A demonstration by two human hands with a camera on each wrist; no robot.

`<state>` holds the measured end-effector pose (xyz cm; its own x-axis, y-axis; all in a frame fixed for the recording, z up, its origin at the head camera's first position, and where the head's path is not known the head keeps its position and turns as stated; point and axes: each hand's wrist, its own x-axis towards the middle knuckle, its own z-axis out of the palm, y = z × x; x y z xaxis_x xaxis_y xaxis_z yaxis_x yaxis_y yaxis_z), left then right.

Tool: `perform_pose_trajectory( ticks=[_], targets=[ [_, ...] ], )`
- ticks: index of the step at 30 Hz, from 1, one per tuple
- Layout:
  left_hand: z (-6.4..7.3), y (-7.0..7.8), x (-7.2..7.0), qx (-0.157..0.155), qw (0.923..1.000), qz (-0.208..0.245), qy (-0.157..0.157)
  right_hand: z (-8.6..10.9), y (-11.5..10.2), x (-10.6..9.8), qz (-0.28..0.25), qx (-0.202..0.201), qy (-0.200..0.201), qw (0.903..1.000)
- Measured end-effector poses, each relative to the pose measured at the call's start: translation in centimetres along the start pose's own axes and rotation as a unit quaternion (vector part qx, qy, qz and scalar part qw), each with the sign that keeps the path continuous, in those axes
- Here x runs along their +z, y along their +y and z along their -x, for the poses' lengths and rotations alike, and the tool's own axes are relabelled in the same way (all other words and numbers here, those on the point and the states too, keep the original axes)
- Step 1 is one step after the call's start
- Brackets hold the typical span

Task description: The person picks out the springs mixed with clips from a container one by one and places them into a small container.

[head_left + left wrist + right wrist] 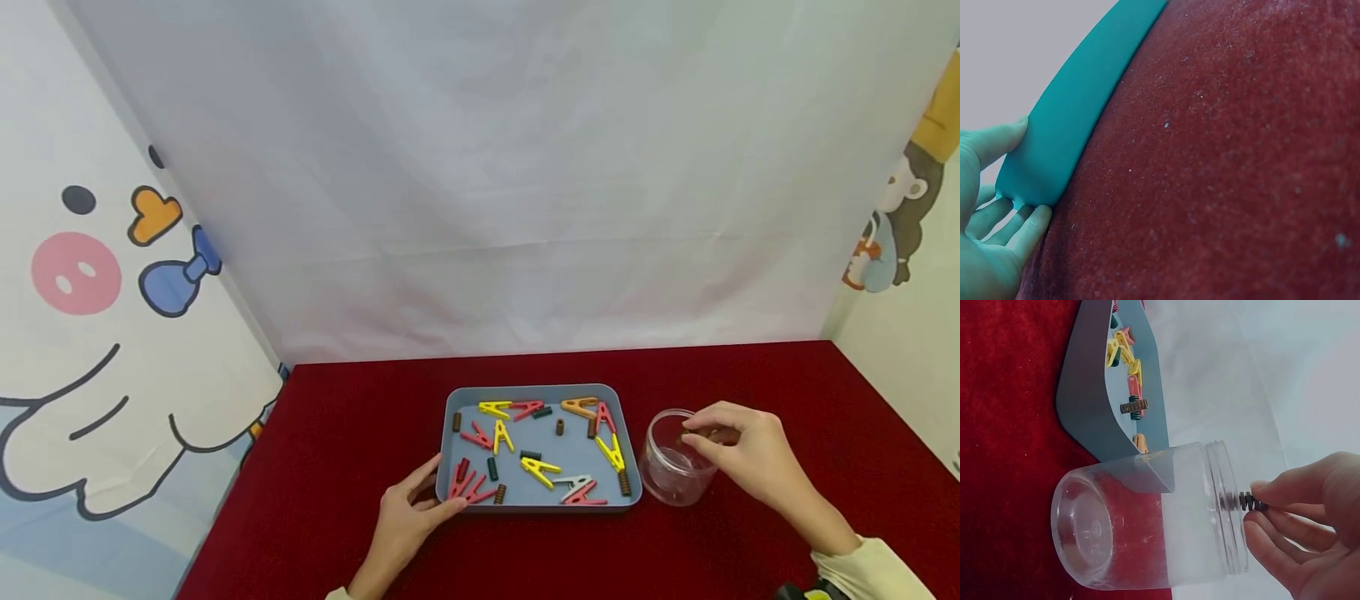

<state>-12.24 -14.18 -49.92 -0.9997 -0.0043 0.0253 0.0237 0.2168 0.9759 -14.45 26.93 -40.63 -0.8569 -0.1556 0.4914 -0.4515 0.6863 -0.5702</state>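
My right hand (742,442) pinches a dark coil spring (1245,501) between thumb and fingers, right at the mouth of a clear plastic jar (1129,550). The jar stands upright beside the right end of a grey-blue tray (525,393). At the tray's near left corner, my left hand (405,517) holds the wall, thumb on one side of the corner and fingers on the other. Scattered inside the tray are yellow clips (538,472), pink-red clips (477,435), an orange clip (579,406), a pale grey clip (573,482) and several dark or brown springs (500,494).
A dark red cloth (352,433) covers the table. Behind it hangs a white curtain (525,183), with a cartoon-printed panel (97,375) on the left and another printed panel (900,333) on the right.
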Motion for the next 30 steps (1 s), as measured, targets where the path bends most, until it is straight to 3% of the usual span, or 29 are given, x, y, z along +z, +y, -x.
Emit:
perform_pose_trajectory(
  ticks=[8,30],
  targets=[
    [0.1,-0.1,0.1,-0.005,1.0,0.003,0.003,-0.2,0.3,0.3,0.023,-0.038,0.006,0.999],
    [0.0,-0.1,0.1,-0.002,0.9999,-0.008,0.008,-0.7,-1.9,0.9,-0.014,-0.057,-0.014,0.9982]
  ],
)
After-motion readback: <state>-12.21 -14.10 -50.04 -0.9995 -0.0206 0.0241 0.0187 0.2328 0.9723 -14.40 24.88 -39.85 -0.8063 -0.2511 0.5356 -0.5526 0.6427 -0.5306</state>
